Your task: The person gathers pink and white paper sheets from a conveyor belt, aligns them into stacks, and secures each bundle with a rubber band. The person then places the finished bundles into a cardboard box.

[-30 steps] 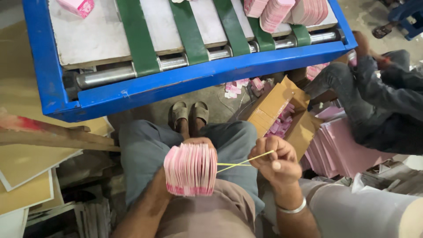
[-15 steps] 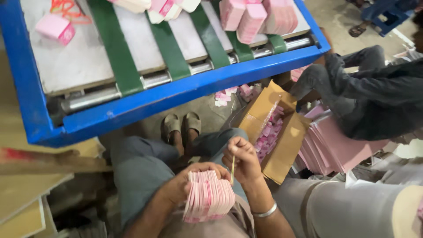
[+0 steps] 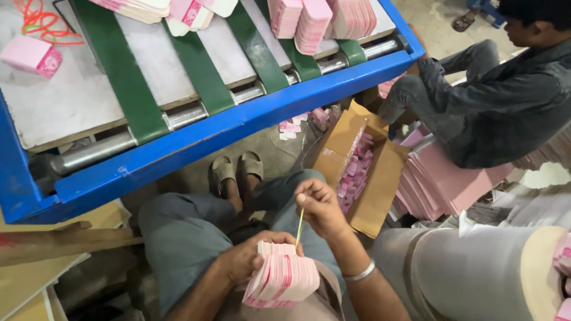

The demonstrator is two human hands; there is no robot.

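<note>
Head view: a fanned stack of pink paper labels (image 3: 284, 278) sits low in the centre of the frame, over the person's lap.

The left hand (image 3: 247, 258) clenches round the stack's left side, its palm hidden behind the thin, flat sheets. The right hand (image 3: 321, 205) pinches a taut yellow rubber band (image 3: 300, 226) that runs down to the stack's top edge. Above, a blue metal conveyor frame (image 3: 238, 134) carries green belts (image 3: 125, 77) and more pink stacks, cut off at the top edge. An open cardboard box (image 3: 363, 172) at centre right holds small pink pieces, too small to make out.
</note>
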